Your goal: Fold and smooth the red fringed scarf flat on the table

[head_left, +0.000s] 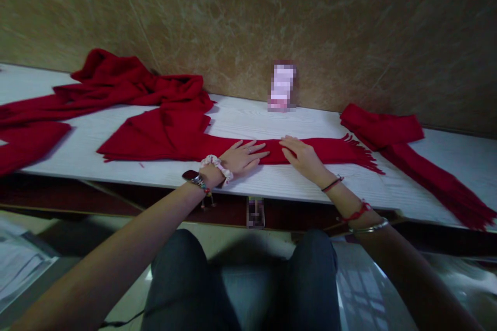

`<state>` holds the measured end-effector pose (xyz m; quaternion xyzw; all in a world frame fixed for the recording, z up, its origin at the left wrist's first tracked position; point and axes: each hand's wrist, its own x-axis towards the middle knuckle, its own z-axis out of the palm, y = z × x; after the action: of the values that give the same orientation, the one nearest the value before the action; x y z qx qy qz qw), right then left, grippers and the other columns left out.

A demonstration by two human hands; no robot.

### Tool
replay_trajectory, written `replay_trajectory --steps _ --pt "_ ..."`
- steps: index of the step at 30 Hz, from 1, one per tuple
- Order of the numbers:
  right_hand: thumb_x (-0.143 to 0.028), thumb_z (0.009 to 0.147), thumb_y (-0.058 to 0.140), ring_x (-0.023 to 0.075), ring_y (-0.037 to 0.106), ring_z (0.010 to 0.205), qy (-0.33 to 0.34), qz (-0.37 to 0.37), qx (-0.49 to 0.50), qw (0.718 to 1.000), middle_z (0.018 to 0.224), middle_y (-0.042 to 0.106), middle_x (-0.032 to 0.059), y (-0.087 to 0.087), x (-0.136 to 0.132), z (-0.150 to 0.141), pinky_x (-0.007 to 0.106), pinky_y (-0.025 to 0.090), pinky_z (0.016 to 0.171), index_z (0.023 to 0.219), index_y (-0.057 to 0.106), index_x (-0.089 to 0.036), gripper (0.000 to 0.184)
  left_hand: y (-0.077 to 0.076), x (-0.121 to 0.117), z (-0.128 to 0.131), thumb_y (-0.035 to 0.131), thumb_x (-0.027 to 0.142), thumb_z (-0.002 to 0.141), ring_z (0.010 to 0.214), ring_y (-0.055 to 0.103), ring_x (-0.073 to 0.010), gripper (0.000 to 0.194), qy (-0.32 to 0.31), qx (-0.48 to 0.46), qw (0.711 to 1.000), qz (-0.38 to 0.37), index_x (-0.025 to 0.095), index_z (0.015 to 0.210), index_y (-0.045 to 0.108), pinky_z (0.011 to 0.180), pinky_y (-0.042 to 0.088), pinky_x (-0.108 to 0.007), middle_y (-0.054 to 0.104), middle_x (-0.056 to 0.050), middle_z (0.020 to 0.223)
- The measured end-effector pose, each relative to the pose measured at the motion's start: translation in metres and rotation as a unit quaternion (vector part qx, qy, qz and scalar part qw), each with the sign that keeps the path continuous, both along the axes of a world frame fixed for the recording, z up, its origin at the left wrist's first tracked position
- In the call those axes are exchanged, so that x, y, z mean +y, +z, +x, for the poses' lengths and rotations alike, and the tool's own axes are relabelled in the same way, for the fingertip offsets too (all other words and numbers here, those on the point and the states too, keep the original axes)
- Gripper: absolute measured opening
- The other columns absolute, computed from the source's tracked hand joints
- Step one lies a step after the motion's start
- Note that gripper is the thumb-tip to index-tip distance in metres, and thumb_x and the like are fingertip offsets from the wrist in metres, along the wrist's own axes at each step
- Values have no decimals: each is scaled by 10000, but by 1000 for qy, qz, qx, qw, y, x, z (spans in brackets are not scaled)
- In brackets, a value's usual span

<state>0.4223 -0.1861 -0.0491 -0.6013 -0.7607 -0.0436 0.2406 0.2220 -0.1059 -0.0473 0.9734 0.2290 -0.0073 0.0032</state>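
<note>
A red scarf (233,143) lies stretched along the white table in front of me, its fringed end to the right and a wider, bunched part to the left. My left hand (241,158) rests flat on its narrow stretch, palm down with the fingers apart. Just to the right, my right hand (303,158) touches the same scarf with bent fingers, the fingertips at its upper edge. Whether the right fingers pinch any cloth is hard to make out.
A heap of red cloth (128,83) lies at the back left, with more red fabric (31,142) at the left edge. Another red fringed scarf (423,170) lies folded on the right. A blurred phone-like object (282,86) leans on the marble wall (240,26) behind the white table (248,114).
</note>
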Motion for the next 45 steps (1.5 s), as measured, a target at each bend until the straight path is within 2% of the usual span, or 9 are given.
replay_trajectory --steps 3,10,15,23,27,32,35,38,45 --pt "-261 883 327 216 353 1246 -55 -39 -38 997 1315 450 132 4 9 -15 419 273 1035 1252 460 -79 432 -2 0 -1 227 292 906 1308 215 -177 442 15 -27 1000 6 252 1329 346 1039 194 -414 297 -4 1414" --pt "-408 904 217 288 179 1313 -43 -179 -140 973 1451 217 73 1 9 -24 551 205 1011 1381 250 -197 523 -7 -3 -3 248 269 884 1301 235 -182 462 86 -47 995 26 238 1337 336 1035 218 -428 297 0 1413" --pt "-411 898 196 278 151 1321 -53 -202 -129 970 1458 188 78 2 9 -20 549 199 1016 1389 222 -172 547 -6 -7 -2 271 291 857 1301 234 -207 494 129 -40 990 36 215 1342 326 1031 225 -452 288 1 1416" --pt "-367 905 207 274 187 1313 -24 -132 -133 982 1443 226 110 2 21 -42 561 219 1005 1367 266 -128 524 -10 -4 -2 259 350 845 1307 215 -222 558 146 -44 987 47 128 1356 283 1039 212 -442 273 -53 1420" --pt "-365 902 205 275 200 1309 -33 -158 -144 976 1441 239 85 -4 16 -22 533 236 1012 1374 259 -147 523 -8 -6 -2 263 352 847 1308 211 -232 561 157 -38 986 47 117 1357 278 1037 214 -443 259 -60 1425" --pt "-328 895 233 288 245 1291 -121 -178 -188 958 1416 293 119 1 -4 31 522 237 1013 1355 298 -121 508 -6 -8 -1 263 349 849 1309 207 -236 558 160 -35 986 38 117 1356 278 1040 206 -449 248 -56 1429" --pt "-326 888 272 328 262 1276 -158 -190 -219 944 1400 315 148 8 -8 42 544 257 992 1325 351 -84 506 -5 -8 0 264 339 850 1309 206 -236 550 162 -36 985 37 118 1354 285 1042 201 -449 254 -59 1427" --pt "-324 888 289 339 282 1264 -152 -161 -220 950 1392 320 175 14 0 28 535 279 981 1312 367 -66 502 -5 -8 -1 265 333 851 1307 214 -230 546 163 -38 985 37 123 1354 287 1041 205 -442 264 -57 1423" --pt "-327 902 257 271 258 1288 -5 -118 -164 979 1406 308 143 5 16 -41 475 256 1019 1331 337 -92 496 -5 -8 -1 272 343 852 1305 221 -221 550 162 -34 985 38 114 1352 293 1047 200 -417 277 -58 1417"
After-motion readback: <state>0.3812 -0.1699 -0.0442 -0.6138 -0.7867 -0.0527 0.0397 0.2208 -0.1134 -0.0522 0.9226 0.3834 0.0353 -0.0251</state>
